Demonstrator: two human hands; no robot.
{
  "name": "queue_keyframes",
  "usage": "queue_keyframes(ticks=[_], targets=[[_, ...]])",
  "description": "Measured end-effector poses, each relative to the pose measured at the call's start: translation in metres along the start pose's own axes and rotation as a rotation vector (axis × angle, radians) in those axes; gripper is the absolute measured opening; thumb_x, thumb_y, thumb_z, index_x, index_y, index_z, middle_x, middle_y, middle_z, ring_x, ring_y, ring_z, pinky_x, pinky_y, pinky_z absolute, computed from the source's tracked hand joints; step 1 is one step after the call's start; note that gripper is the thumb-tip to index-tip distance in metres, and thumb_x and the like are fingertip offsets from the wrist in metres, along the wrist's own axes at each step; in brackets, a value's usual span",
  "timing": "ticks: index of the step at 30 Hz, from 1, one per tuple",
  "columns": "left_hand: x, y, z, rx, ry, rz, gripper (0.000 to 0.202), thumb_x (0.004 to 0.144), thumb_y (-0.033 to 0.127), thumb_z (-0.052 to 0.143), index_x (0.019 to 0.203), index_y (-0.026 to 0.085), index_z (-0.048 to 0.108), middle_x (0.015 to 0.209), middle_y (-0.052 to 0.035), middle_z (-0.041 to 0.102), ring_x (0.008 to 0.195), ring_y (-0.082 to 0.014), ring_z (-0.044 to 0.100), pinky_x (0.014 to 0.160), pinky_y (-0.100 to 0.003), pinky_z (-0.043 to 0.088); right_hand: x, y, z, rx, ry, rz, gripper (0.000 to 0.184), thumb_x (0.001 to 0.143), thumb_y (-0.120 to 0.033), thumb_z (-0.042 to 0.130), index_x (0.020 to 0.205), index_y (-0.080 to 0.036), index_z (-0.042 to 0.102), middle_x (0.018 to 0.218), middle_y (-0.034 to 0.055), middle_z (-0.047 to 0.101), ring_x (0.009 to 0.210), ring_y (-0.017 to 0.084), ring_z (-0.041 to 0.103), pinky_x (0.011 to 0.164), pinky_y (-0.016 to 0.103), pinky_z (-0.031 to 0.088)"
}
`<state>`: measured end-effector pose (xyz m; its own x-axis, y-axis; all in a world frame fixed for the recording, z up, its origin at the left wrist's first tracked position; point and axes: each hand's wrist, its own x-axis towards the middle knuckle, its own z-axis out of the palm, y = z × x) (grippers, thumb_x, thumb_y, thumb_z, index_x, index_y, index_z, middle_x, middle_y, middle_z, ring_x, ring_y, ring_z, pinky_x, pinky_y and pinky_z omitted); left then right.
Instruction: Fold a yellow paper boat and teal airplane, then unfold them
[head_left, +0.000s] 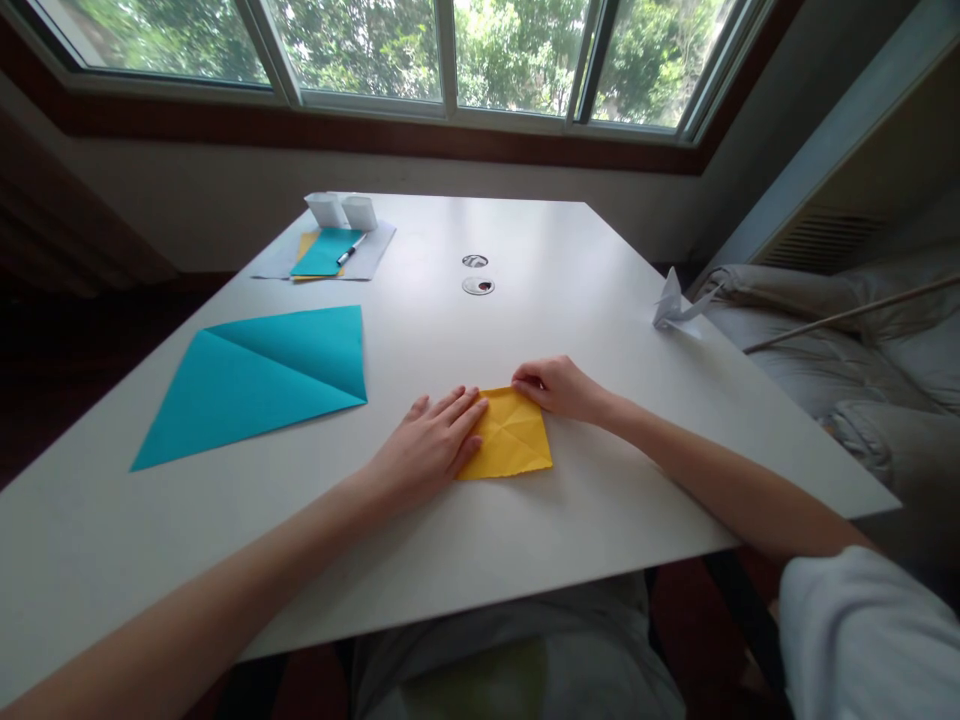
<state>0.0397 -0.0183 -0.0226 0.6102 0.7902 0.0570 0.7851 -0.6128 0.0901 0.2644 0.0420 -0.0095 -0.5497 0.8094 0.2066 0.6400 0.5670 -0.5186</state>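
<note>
A small yellow sheet of paper (514,435), marked with crossing creases, lies on the white table near its front edge. My left hand (431,440) rests flat over the paper's left side, fingers stretched out and covering that edge. At the far right corner, my right hand (559,388) pinches the paper between thumb and curled fingers. Left of my hands is a large blue sheet of paper (277,375) with a diagonal fold, one flap lying over it.
White folded paper boxes (358,212) stand at the back left. Before them, a pen (351,250) lies on a smaller blue sheet (319,258). Two round discs (478,287) sit mid-table. A white folded paper bird (675,302) stands by the right edge, with cushions (817,330) beyond.
</note>
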Motion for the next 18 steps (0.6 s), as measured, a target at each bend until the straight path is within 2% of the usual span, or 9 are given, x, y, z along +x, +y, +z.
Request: queue_keyframes(ticks=[3,6,8,10,13,15,18], targets=[[0.001,0.001,0.000,0.031,-0.080,-0.027,0.055,0.093,0.044,0.015,0.142,0.018,0.022,0.147,-0.0067,0.024,0.135,-0.0221,0.022,0.105,-0.049,0.022,0.001,0.003,-0.002,-0.092,0.006,-0.054,0.016,0.083,-0.018,0.050,0.079,-0.015,0.066,0.075,0.0038,0.064,0.064,0.012,0.055,0.062,0.021,0.041],[0.002,0.002,-0.002,0.061,-0.124,-0.040,0.058,0.093,0.047,0.014,0.143,0.017,0.017,0.148,-0.0061,0.019,0.136,-0.0215,0.019,0.107,-0.050,0.017,-0.003,-0.003,-0.004,-0.223,0.013,-0.124,0.019,0.085,-0.016,0.047,0.084,-0.014,0.065,0.085,0.0073,0.064,0.077,0.016,0.057,0.072,0.026,0.044],[0.002,0.003,-0.003,0.071,-0.132,-0.041,0.060,0.092,0.049,0.014,0.143,0.017,0.014,0.149,-0.0058,0.016,0.137,-0.0216,0.017,0.107,-0.051,0.014,-0.010,-0.015,-0.003,-0.294,-0.001,-0.181,0.023,0.087,-0.017,0.043,0.096,-0.014,0.064,0.098,0.0098,0.063,0.090,0.019,0.056,0.082,0.031,0.043],[0.001,0.003,-0.003,0.077,-0.140,-0.041,0.061,0.092,0.050,0.014,0.143,0.017,0.012,0.149,-0.0052,0.013,0.137,-0.0215,0.016,0.107,-0.052,0.013,-0.023,-0.031,0.000,-0.322,-0.073,-0.228,0.032,0.091,-0.023,0.039,0.115,-0.013,0.057,0.114,0.0115,0.060,0.105,0.022,0.053,0.092,0.036,0.039],[0.000,0.005,-0.004,0.086,-0.164,-0.048,0.062,0.092,0.049,0.013,0.143,0.016,0.010,0.149,-0.0044,0.010,0.138,-0.0209,0.014,0.107,-0.052,0.013,-0.045,-0.049,0.007,-0.342,-0.247,-0.226,0.053,0.093,-0.039,0.032,0.134,-0.006,0.039,0.140,0.0164,0.038,0.130,0.027,0.030,0.106,0.044,0.024],[0.000,0.006,-0.005,0.095,-0.175,-0.058,0.061,0.092,0.049,0.013,0.143,0.015,0.010,0.149,-0.0042,0.009,0.138,-0.0204,0.013,0.107,-0.052,0.013,-0.057,-0.052,0.009,-0.317,-0.362,-0.171,0.070,0.090,-0.054,0.028,0.140,-0.006,0.025,0.146,0.0160,0.023,0.136,0.028,0.019,0.109,0.046,0.018],[-0.001,0.008,-0.006,0.102,-0.180,-0.070,0.062,0.091,0.048,0.015,0.143,0.015,0.009,0.149,-0.0042,0.008,0.138,-0.0205,0.013,0.108,-0.052,0.012,-0.069,-0.045,0.006,-0.282,-0.467,-0.106,0.085,0.083,-0.067,0.025,0.144,-0.009,0.011,0.149,0.0133,0.008,0.138,0.027,0.008,0.111,0.047,0.011]])
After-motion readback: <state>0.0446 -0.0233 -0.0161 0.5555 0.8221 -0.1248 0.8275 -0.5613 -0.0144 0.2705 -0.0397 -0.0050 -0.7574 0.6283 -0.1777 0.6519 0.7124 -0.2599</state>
